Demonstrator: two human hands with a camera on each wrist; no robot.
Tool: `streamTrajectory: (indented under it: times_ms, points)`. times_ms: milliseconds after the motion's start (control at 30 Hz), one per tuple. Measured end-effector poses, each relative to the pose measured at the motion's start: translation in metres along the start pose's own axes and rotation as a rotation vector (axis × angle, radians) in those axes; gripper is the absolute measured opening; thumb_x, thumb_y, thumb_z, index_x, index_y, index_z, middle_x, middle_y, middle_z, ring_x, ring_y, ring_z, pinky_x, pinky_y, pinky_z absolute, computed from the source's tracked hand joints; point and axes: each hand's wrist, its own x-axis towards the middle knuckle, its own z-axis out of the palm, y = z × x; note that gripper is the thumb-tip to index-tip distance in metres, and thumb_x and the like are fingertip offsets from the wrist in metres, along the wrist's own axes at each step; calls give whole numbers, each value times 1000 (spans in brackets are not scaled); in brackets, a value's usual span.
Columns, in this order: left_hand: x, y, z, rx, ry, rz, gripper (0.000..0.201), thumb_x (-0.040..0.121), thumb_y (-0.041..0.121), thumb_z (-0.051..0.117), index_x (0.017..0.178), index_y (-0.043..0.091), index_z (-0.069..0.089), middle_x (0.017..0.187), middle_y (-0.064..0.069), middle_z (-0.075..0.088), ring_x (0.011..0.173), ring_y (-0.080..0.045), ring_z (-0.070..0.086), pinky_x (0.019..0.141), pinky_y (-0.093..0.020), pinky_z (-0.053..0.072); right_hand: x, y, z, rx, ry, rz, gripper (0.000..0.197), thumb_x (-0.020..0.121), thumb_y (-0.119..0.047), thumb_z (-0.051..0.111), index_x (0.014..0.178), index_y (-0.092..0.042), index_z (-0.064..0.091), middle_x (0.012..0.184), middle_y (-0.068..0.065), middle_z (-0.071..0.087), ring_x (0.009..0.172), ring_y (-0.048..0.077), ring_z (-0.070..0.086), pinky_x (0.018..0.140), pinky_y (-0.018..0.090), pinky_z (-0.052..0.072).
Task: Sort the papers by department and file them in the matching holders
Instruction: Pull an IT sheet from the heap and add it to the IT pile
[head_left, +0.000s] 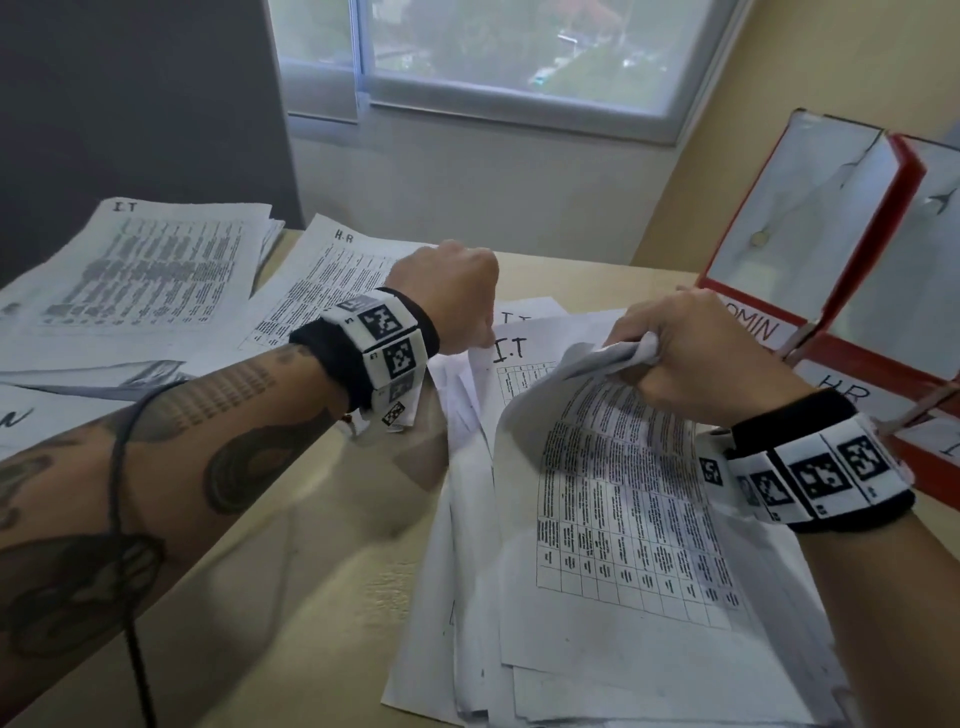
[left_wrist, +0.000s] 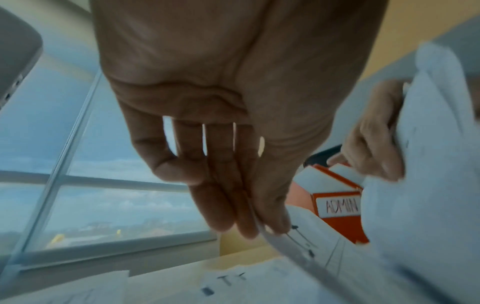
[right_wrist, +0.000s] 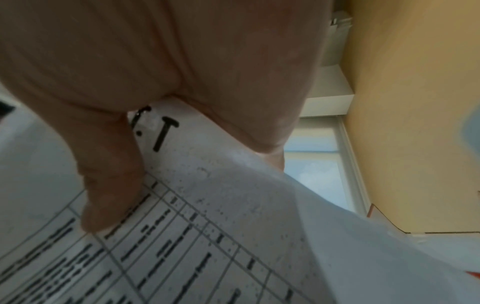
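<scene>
A loose stack of printed sheets (head_left: 597, 649) lies on the table in front of me. My right hand (head_left: 644, 353) grips the curled top edge of the uppermost table-printed sheet (head_left: 623, 509) and holds it lifted; its thumb (right_wrist: 109, 195) presses beside the heading "I.T". My left hand (head_left: 485, 338) pinches the top left corner of the sheet underneath (head_left: 519, 358), also headed "I.T"; the paper edge (left_wrist: 270, 236) runs between thumb and fingers. Sorted piles lie at the left: I.T (head_left: 140, 265), H.R (head_left: 332, 280) and a cut-off one (head_left: 15, 415).
Red holders stand at the right, labelled ADMIN (head_left: 753, 327), H.R (head_left: 841, 389) and one cut off by the frame (head_left: 935, 483). Bare beige table (head_left: 322, 597) lies between my arms. A window (head_left: 519, 52) and a yellow wall are behind.
</scene>
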Motion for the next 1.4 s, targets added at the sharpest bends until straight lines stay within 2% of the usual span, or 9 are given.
streamTrajectory:
  times_ms: [100, 333, 567, 633, 733, 867, 967, 1067, 1400]
  points:
    - [-1, 1, -5, -16, -33, 71, 9, 85, 18, 70, 92, 20, 76, 97, -8, 69, 92, -33, 65, 83, -46, 59, 4, -1, 5, -35, 6, 23, 30, 76, -16, 85, 66, -40, 68, 80, -14, 70, 79, 14, 67, 118, 61, 31]
    - [-8, 10, -16, -135, -64, 178, 3, 84, 24, 77, 82, 25, 79, 82, 3, 75, 84, -20, 70, 77, -36, 59, 4, -15, 12, -78, 45, -57, 22, 71, -6, 79, 77, -27, 78, 128, -13, 66, 118, 17, 57, 108, 62, 40]
    - [-10, 7, -24, -551, -186, 207, 28, 77, 40, 90, 72, 14, 80, 64, 3, 75, 57, -7, 69, 55, -14, 46, -9, -7, 13, -38, 147, -104, 24, 70, -2, 87, 76, -23, 78, 71, -19, 68, 70, -4, 63, 121, 52, 32]
    - [-3, -3, -20, -580, -189, 148, 36, 83, 46, 84, 72, 12, 79, 66, 0, 76, 56, -8, 63, 56, -18, 49, -19, -4, 8, -13, 169, -104, 22, 69, -1, 88, 74, -20, 78, 70, -16, 69, 68, -5, 62, 109, 45, 46]
    - [7, -16, 0, -393, -252, 43, 36, 88, 50, 79, 75, 16, 79, 67, 6, 76, 63, -8, 67, 71, -26, 55, -33, 1, 1, 15, 162, -84, 31, 66, 5, 91, 78, -19, 75, 73, -12, 69, 66, 3, 63, 62, 28, 54]
    - [6, -9, 26, -39, -385, -50, 50, 74, 64, 84, 93, 19, 78, 80, 4, 74, 77, -16, 69, 68, -29, 53, -42, 3, 2, 19, 173, -53, 54, 64, 3, 94, 103, -19, 64, 78, -8, 63, 68, 13, 63, 54, 40, 54]
    - [7, -1, 30, -56, -408, -81, 50, 70, 54, 91, 92, 13, 74, 85, -3, 74, 83, -23, 71, 72, -33, 57, -43, 7, 5, -8, 169, -70, 50, 67, -3, 97, 107, -17, 72, 72, -16, 53, 64, 10, 56, 54, 36, 49]
    - [9, -1, 26, -121, -307, -94, 38, 71, 44, 94, 86, 16, 73, 77, 1, 71, 77, -19, 69, 68, -31, 56, -45, 10, 4, 0, 157, -115, 23, 70, -3, 95, 81, -17, 80, 72, -15, 54, 62, 10, 53, 52, 28, 41]
    - [4, -4, 16, -76, -174, -55, 7, 86, 14, 70, 83, 20, 70, 80, 0, 70, 86, -25, 71, 76, -38, 61, -36, 5, 10, -50, 126, -105, 25, 72, 5, 87, 76, -17, 76, 74, -11, 67, 64, 7, 59, 56, 26, 45]
